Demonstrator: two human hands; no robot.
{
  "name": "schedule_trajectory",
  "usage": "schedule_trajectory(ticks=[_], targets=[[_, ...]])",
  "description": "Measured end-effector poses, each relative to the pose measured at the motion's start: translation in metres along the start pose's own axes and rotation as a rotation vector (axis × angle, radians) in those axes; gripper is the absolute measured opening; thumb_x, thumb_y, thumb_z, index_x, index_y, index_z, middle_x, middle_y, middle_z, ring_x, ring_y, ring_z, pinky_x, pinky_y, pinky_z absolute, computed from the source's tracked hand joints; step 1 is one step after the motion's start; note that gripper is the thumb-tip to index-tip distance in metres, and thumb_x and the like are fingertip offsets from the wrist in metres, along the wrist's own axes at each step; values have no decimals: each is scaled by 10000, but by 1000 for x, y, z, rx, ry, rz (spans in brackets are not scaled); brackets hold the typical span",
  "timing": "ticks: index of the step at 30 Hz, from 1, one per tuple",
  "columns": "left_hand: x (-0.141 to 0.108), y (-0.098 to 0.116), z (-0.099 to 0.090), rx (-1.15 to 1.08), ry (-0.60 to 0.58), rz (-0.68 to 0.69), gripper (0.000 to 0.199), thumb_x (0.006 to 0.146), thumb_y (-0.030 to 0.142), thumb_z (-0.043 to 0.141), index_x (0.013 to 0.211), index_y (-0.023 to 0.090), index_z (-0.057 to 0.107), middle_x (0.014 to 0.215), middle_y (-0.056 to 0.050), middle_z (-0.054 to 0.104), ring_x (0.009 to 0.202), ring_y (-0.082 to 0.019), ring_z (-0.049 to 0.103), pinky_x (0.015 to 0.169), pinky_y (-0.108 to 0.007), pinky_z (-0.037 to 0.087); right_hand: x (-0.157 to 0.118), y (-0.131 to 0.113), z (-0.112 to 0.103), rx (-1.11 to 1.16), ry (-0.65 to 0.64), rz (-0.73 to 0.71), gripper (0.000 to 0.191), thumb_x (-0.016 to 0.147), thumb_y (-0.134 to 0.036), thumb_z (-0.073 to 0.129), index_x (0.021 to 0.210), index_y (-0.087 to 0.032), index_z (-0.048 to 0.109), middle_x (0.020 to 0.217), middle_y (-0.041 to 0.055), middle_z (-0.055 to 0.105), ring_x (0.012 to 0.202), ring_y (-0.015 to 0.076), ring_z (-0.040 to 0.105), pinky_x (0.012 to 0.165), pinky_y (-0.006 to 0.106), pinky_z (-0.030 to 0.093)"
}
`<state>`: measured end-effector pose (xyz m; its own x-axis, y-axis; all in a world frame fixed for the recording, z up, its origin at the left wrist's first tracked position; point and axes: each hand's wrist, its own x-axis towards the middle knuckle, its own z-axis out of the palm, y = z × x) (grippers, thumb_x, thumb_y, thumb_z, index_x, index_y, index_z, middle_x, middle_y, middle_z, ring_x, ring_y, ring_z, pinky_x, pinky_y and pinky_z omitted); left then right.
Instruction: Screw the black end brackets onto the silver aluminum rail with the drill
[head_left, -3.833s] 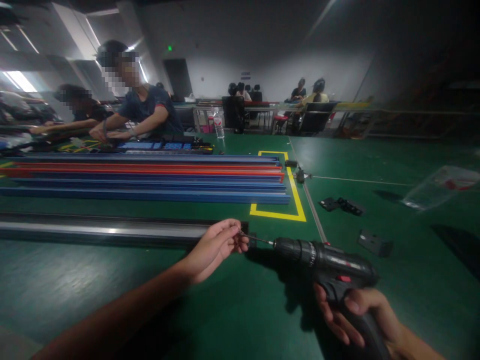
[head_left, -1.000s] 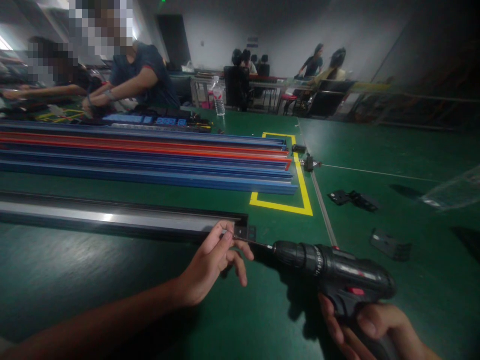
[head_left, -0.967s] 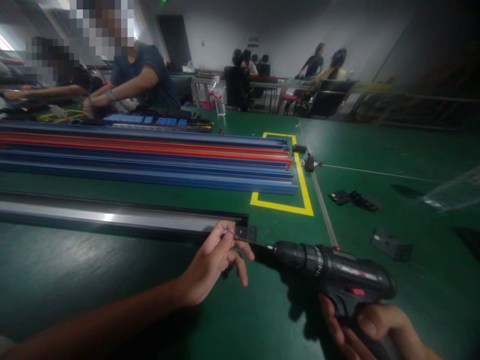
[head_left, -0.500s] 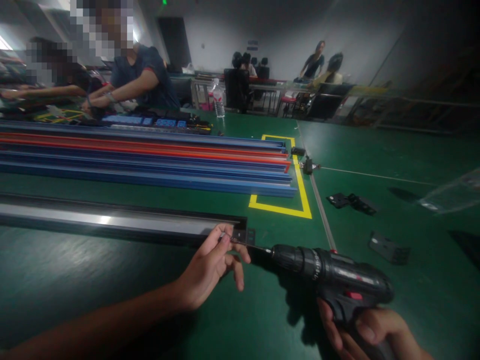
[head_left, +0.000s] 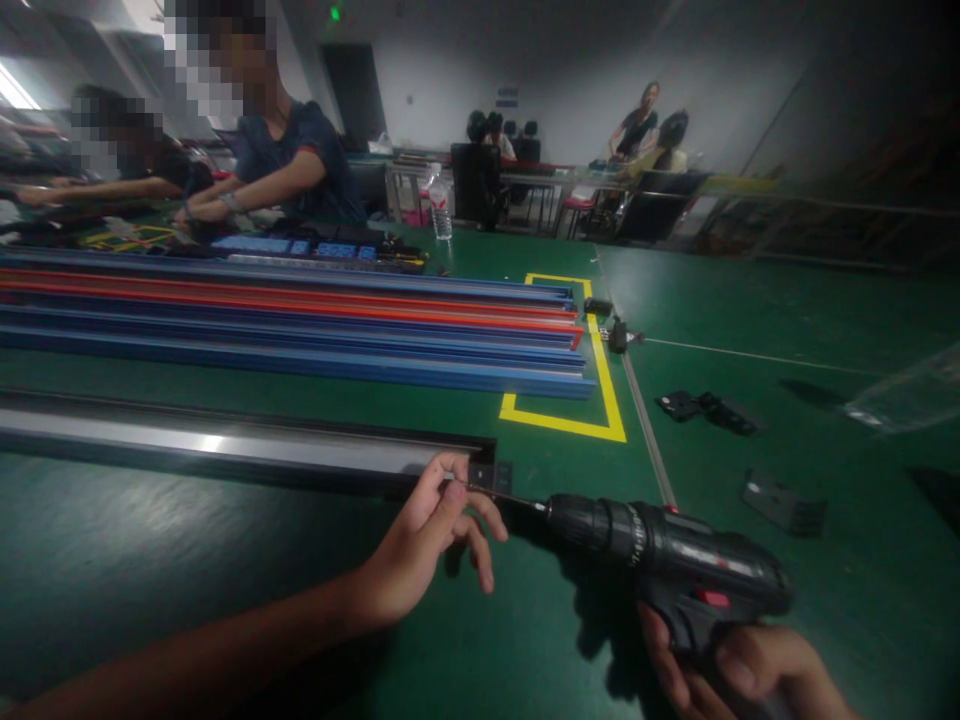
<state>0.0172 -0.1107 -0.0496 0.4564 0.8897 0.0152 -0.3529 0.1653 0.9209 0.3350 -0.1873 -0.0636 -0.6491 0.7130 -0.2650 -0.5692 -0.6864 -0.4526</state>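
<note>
My right hand (head_left: 750, 665) is wrapped round the grip of a black cordless drill (head_left: 667, 560), which points left with a long thin bit (head_left: 517, 497) in its chuck. At the bit's far tip, my left hand (head_left: 431, 540) has thumb and forefinger pinched together, the other fingers loosely bent. Whatever lies in that pinch, perhaps a screw, is too small to make out. Just beyond the left fingertips is the end of a long black and silver metal profile (head_left: 285, 447) lying on the green table, with a small black end piece (head_left: 499, 474) at its tip.
Several blue and red profiles (head_left: 375, 325) lie behind, ending inside a yellow tape outline (head_left: 611, 400). Black brackets (head_left: 709, 408) and a dark plastic part (head_left: 784, 505) rest to the right. A water bottle (head_left: 440, 205) stands farther back. Co-workers (head_left: 300, 165) work across the table.
The view has shifted very slightly. Both hands and the drill keep nearly the same pose, with the bit's tip still at my left fingertips.
</note>
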Motion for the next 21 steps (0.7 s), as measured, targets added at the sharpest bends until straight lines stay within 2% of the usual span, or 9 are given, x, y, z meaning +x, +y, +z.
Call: schedule_trajectory(ticks=[5, 9, 18, 21], targets=[[0, 5, 2, 76, 57, -31, 265, 1076, 505, 404, 1031, 262, 309, 831, 8, 718, 524, -163, 698, 519, -251, 506, 1, -3, 5, -24, 75, 47, 414, 634, -201, 644, 987, -72, 817, 785, 170, 798, 350, 82, 540, 497, 209, 498], [0, 8, 2, 152, 99, -30, 272, 1068, 507, 425, 1033, 252, 336, 793, 22, 702, 530, -162, 697, 542, -255, 469, 3, 0, 3, -47, 91, 11, 408, 625, -219, 628, 956, -75, 820, 752, 170, 789, 321, 73, 487, 466, 214, 464], [-2, 10, 1, 220, 128, -34, 285, 1052, 516, 441, 1064, 239, 377, 755, 25, 680, 508, -170, 679, 534, -270, 462, 4, 4, -6, -35, 1, -32, 477, 648, -226, 579, 1043, -39, 770, 850, 184, 794, 339, 59, 487, 517, 212, 503], [-3, 10, -3, 213, 156, -67, 307, 1059, 498, 411, 1197, 225, 390, 765, 13, 683, 507, -182, 676, 541, -289, 473, 4, 2, -1, -41, -12, -34, 466, 658, -210, 575, 1037, -27, 775, 844, 180, 795, 358, 67, 508, 513, 210, 500]])
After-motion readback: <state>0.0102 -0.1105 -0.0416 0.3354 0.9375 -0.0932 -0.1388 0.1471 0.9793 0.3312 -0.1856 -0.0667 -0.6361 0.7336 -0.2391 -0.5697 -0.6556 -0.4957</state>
